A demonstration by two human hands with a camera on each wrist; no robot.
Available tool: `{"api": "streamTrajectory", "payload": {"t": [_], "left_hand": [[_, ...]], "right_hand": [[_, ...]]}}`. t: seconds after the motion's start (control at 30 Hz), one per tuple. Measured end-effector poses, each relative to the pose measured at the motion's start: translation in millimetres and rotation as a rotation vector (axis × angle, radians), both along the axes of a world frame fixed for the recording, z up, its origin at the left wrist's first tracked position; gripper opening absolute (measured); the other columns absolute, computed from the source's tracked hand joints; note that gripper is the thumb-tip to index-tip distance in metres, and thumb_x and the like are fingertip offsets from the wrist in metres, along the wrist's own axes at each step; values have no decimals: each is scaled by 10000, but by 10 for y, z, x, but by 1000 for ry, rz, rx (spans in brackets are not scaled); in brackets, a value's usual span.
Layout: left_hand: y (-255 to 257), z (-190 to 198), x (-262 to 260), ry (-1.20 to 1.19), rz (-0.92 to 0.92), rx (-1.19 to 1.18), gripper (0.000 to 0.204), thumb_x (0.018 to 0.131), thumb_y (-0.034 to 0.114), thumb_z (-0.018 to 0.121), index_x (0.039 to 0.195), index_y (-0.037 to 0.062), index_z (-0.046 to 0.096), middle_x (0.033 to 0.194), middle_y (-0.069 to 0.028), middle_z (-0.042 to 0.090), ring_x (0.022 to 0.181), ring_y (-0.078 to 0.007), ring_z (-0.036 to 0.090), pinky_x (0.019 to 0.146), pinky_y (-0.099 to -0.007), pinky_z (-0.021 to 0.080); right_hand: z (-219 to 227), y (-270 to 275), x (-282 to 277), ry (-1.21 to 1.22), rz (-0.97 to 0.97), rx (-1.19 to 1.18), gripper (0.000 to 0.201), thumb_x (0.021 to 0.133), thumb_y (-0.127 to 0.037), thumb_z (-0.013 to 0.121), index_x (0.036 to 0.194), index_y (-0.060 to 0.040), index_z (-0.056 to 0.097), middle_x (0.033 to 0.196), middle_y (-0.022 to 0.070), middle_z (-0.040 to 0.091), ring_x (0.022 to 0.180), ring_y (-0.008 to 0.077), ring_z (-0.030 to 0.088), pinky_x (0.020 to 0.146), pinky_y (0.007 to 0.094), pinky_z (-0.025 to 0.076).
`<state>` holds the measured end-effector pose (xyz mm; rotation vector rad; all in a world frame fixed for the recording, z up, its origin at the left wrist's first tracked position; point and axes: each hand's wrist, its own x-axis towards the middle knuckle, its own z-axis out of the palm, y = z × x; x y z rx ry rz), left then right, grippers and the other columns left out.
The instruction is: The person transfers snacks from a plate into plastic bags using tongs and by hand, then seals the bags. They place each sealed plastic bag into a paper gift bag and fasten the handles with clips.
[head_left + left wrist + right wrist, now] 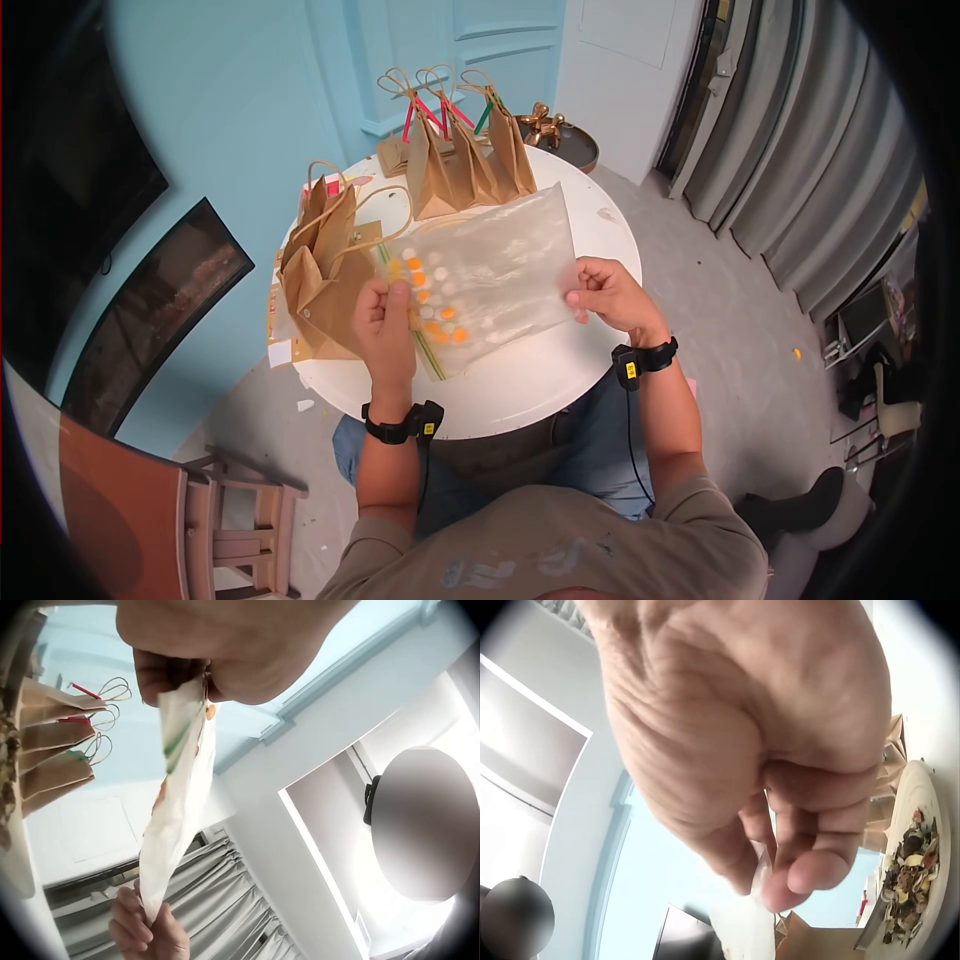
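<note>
A translucent zip bag [500, 265], printed with orange and white dots near its green-and-yellow zip edge, is held up flat over the round white table. My left hand [385, 325] pinches the zip edge between thumb and curled fingers. At the opposite end, my right hand [613, 297] pinches the bag's edge. Seen nearly edge-on in the left wrist view, the bag [176, 802] looks thin and stretches between both hands. Under my right hand, in the right wrist view, lies a plate [919, 787] of dried mixed pieces, which the bag hides in the head view.
Several brown paper bags [470, 165] with red and green clips stand at the table's back. Another paper bag [325, 270] with handles stands open at the left, close to my left hand. A small dark side table [580, 150] carries a copper-coloured figurine.
</note>
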<state>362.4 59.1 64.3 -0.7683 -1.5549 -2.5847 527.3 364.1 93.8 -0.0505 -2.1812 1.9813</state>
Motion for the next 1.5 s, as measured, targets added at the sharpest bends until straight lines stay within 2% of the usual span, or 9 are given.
{"api": "streamTrajectory", "payload": {"t": [0.27,0.47,0.6,0.77,0.8,0.83,0.93,1.07,1.5], "left_hand": [[-250,142,299,252,378,-293,143,1161,125,652,1052,40,617,882,13,673,745,-44,551,691,-237,459],[-1099,327,641,390,568,-410,136,1143,120,669,1054,30,620,869,17,644,753,-59,550,690,-257,468],[-1924,401,555,411,903,-321,150,1164,141,643,1044,54,622,903,26,607,760,-42,502,688,-234,424],[-2423,684,547,312,1106,-96,226,1187,186,622,1001,63,581,884,44,536,778,-38,448,682,-246,357],[-2506,685,537,288,1164,-49,252,1193,201,618,986,66,566,870,51,509,782,-40,431,683,-252,339],[-2539,712,545,263,1168,-32,283,1195,218,616,967,68,545,859,54,473,790,-48,428,700,-248,347],[-2802,536,364,213,1198,6,267,1192,208,625,973,68,564,867,52,497,792,-50,443,707,-245,369],[-3174,167,-40,191,1151,46,206,1183,159,625,1006,55,606,902,35,573,831,-50,528,749,-226,422],[-2501,-1016,-1661,-229,948,136,156,1099,152,671,1052,5,645,964,-25,661,849,-114,596,747,-315,500]], "right_hand": [[-41,-43,23,-103,246,34,147,991,-64,844,1123,-37,785,738,0,679,625,103,618,646,271,512],[192,-200,-446,-82,496,245,240,1015,-140,837,1204,-5,777,959,6,758,845,92,690,781,273,562],[447,-781,-1177,20,260,313,522,1095,-351,758,1454,18,672,1240,52,735,1122,129,679,967,291,555],[681,-1817,-1867,79,285,344,708,1058,-599,729,1433,0,688,1215,102,723,1155,206,668,983,381,550],[591,-2033,-2011,147,271,76,716,1044,-631,724,1393,-7,706,1162,95,718,1123,210,674,944,396,552],[595,-2189,-2065,210,254,-192,725,1029,-663,718,1353,-14,723,1108,89,712,1090,214,679,904,411,555],[685,-2371,-2231,-22,-48,-259,630,1042,-635,697,1203,-29,751,965,74,696,936,208,701,765,424,555],[655,-2340,-2613,-18,-23,-238,400,1090,-387,629,999,-3,699,826,88,679,721,212,701,617,384,567],[1962,-1549,-2102,432,114,-78,313,1121,-281,616,1165,-3,753,1023,48,748,887,125,705,753,268,582]]}}
